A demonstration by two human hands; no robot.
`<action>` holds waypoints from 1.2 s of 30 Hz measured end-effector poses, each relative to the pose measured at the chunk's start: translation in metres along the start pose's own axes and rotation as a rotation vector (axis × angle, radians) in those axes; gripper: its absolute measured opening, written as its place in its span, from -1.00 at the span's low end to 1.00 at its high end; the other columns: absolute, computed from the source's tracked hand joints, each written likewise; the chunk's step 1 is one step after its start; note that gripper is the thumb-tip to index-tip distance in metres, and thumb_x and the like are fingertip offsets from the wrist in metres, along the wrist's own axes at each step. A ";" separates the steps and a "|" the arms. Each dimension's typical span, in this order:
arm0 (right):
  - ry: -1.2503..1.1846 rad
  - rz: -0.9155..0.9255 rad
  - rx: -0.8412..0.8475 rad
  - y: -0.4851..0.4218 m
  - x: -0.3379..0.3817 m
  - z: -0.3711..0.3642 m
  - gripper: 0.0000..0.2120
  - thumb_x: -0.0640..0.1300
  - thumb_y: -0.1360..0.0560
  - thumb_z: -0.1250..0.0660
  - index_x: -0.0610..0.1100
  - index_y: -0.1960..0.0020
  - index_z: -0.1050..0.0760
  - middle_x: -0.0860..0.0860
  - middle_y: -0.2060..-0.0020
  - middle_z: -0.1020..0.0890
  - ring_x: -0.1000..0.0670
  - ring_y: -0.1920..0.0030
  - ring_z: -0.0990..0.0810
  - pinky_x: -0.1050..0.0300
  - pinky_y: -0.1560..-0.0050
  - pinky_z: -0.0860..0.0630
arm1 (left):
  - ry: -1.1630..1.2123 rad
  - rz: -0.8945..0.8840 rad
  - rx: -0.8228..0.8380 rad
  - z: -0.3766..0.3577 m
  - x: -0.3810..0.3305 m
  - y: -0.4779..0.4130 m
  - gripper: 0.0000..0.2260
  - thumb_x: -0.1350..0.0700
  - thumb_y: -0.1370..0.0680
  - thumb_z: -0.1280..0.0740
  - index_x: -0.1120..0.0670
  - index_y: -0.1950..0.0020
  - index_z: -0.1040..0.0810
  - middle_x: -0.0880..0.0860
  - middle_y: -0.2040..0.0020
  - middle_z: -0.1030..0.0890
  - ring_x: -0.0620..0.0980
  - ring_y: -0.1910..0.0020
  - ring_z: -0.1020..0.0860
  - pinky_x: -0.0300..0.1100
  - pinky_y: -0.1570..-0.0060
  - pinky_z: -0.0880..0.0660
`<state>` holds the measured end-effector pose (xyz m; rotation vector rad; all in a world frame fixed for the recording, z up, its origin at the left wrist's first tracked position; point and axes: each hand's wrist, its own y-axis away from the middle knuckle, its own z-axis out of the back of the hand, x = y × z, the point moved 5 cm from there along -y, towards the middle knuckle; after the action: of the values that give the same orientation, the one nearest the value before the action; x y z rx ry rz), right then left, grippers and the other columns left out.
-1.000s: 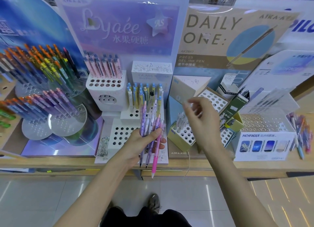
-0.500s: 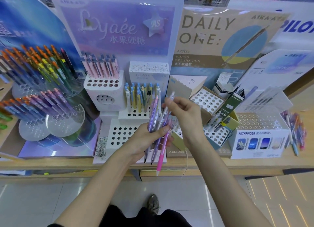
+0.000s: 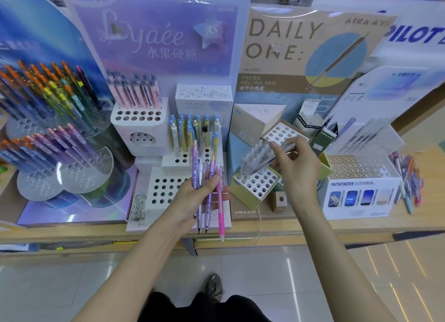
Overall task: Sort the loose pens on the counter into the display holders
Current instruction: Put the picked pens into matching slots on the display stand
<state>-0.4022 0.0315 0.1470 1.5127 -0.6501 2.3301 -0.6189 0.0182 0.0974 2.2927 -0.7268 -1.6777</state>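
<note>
Left hand (image 3: 195,196): gripped a bundle of pink and purple pens (image 3: 209,189), left of the yellow-green holder (image 3: 256,185).
Right hand (image 3: 297,166): pinched one clear pen (image 3: 269,156) above that holder.

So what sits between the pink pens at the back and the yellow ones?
A white block with empty holes, seen in the head view.

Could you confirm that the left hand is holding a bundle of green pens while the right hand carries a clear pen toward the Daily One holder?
Not quite: the pens bunched in the left hand are pink and purple, not green, as the head view shows. The right hand does hold a clear pen above the Daily One holder.
</note>
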 end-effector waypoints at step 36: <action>0.426 0.144 0.217 0.012 -0.037 -0.032 -0.80 -0.12 -0.58 -0.22 -0.22 -0.12 -0.44 -0.08 0.13 -0.58 -0.07 0.19 -0.56 0.03 0.22 -0.48 | 0.052 -0.014 -0.065 0.006 -0.001 0.005 -0.85 0.12 -0.57 -0.28 0.15 -0.06 -0.55 0.12 0.17 -0.71 0.05 0.18 -0.69 -0.21 0.30 -0.58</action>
<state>-0.4182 0.0378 0.0998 1.0132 -0.4173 2.7876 -0.6262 0.0152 0.0985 2.2931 -0.6369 -1.6163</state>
